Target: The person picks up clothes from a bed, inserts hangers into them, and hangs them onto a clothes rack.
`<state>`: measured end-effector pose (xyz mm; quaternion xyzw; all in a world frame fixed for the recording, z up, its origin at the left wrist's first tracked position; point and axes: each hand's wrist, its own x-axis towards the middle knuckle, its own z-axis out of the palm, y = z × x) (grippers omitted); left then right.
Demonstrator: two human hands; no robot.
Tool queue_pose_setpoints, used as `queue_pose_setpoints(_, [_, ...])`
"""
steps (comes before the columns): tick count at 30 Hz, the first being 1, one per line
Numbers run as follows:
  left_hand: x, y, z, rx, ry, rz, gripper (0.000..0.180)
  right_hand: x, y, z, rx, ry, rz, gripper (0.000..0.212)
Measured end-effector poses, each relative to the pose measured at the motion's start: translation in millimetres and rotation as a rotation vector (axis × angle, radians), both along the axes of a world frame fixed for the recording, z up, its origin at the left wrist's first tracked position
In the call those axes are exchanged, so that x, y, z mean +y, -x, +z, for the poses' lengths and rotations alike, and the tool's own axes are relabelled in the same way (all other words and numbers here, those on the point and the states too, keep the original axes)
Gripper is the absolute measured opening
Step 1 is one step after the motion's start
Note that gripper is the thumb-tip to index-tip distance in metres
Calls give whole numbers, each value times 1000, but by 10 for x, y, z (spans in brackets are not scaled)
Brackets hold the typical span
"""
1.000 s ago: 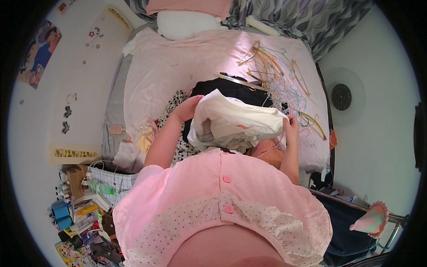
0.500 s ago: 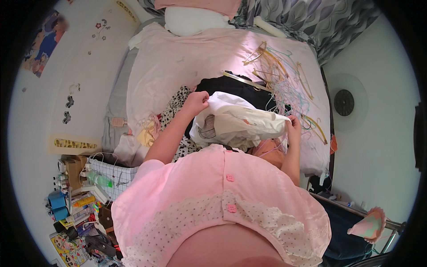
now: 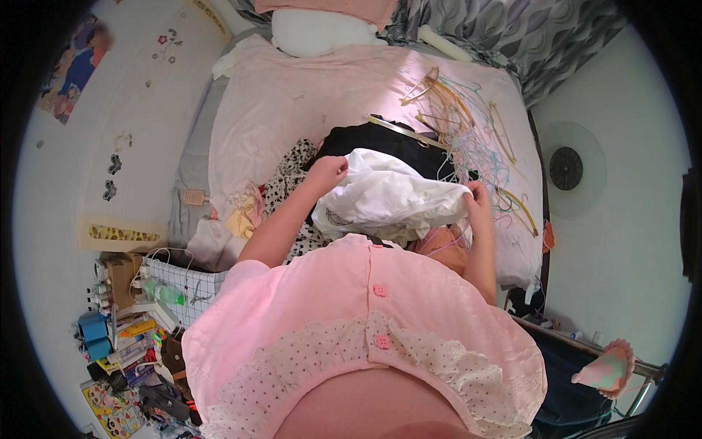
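Observation:
A white garment is stretched between my two hands, bunched in loose folds over the clothes pile. My left hand pinches its upper left edge. At the right end, my right hand grips the other edge between thumb and fingers. Just beyond the garment lies a black garment with a pale hanger across it. A white cloth with black spots lies to the left, partly hidden by my left forearm. Below the right end, an orange-brown cloth shows near my body.
Tangled hangers lie on the right of the pink-covered bed. Yellow and pink cloths and a pink hairbrush are at left. A grid-patterned basket stands at lower left, beside cluttered small items. A white pillow lies at the far end.
The white garment has turned over between my hands: its cream side with a reddish mark no longer shows, and plain white fabric faces up. Both hands shifted slightly and kept their hold.

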<state>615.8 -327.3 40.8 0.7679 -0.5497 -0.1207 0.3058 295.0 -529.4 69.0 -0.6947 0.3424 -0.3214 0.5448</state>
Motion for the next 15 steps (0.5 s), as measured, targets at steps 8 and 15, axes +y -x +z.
queue_pose_setpoints(8, [-391,626,168,310,65,-348,31,392,-782,240,-7,-17,220,10])
queue_pose_setpoints(15, [-439,792,2,226,61,-186,22,560,-889,467,-129,-101,245,11])
